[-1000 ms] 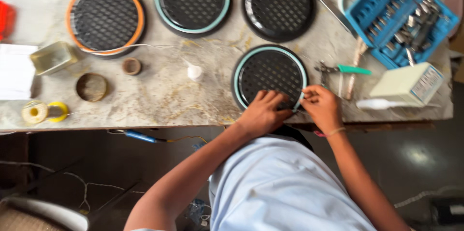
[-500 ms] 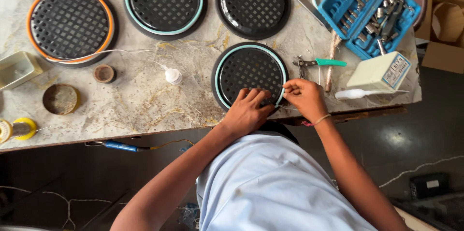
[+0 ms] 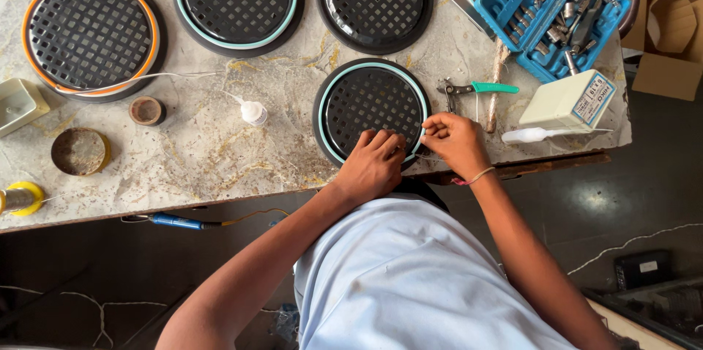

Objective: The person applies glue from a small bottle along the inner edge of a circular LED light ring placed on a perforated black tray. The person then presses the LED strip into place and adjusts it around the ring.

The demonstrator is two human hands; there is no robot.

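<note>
Overhead view. The round black grille with teal rim (image 3: 370,101) lies on the marble tabletop (image 3: 220,152) near its front edge. The left hand (image 3: 375,165) rests flat on the grille's near part, fingers spread and pressing, gripping nothing. The right hand (image 3: 455,141) sits at the grille's right rim, fingers pinched together on the teal edging; what they hold is too small to tell. Just right lie green-handled pliers (image 3: 476,88), a cream box (image 3: 567,99) and a blue tool tray (image 3: 549,6).
</note>
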